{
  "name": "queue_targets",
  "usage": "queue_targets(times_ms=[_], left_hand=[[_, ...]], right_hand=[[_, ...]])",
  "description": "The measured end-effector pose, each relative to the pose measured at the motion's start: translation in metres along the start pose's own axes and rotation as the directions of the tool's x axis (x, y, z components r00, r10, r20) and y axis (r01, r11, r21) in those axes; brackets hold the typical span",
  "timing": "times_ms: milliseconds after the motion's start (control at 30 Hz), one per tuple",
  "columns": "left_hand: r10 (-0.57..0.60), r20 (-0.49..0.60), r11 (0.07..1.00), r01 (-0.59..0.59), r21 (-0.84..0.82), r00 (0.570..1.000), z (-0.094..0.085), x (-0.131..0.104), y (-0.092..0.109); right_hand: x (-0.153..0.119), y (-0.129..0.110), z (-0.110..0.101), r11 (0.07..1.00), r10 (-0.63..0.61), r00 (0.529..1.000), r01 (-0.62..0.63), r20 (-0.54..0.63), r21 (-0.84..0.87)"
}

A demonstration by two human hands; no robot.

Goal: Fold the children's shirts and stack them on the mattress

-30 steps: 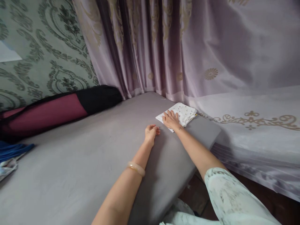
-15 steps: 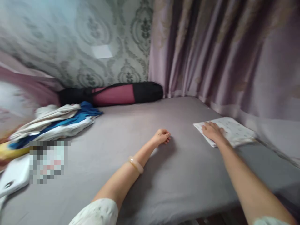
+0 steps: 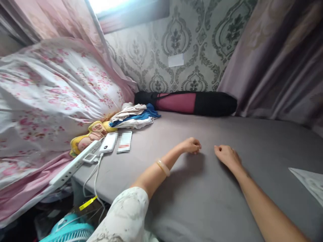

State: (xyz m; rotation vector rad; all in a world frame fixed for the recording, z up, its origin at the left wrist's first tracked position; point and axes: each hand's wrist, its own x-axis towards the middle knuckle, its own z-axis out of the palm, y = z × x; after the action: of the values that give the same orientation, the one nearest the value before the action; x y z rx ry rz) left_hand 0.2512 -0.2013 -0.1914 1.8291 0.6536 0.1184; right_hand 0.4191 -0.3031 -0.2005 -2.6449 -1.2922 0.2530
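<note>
My left hand, with a pale bangle on its forearm, is held over the grey bed sheet with its fingers curled in and nothing seen in them. To its right, a short gap away, my right hand is closed in a loose fist, also with nothing visible in it. A folded white patterned cloth lies at the right edge, apart from my right hand and partly out of frame. Beyond my left hand, toward the back left, sits a pile of clothes in beige, blue and white.
A black and maroon long bag lies along the wallpapered wall. At left are a white power bank, a blurred-out flat item, a power strip with cables, a yellow plush and a turquoise fan below the bed edge.
The view has swung left, bringing the floral cover, power strip and fan in. My right hand has come off the folded white cloth, moved closer to my left hand and curled up.
</note>
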Motion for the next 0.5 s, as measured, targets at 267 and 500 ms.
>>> queue_targets(times_ms=[267,500], left_hand=[[-0.108,-0.671,0.988,0.155,0.010,0.733,-0.141,-0.063,-0.056],[-0.084,-0.948,0.940,0.341,0.028,0.307,-0.253,-0.154,-0.094]], right_hand=[[-0.001,-0.049,0.021,0.999,-0.043,0.999,0.043,0.001,0.019],[0.001,-0.049,0.031,1.000,-0.013,1.000,0.014,-0.008,0.024]])
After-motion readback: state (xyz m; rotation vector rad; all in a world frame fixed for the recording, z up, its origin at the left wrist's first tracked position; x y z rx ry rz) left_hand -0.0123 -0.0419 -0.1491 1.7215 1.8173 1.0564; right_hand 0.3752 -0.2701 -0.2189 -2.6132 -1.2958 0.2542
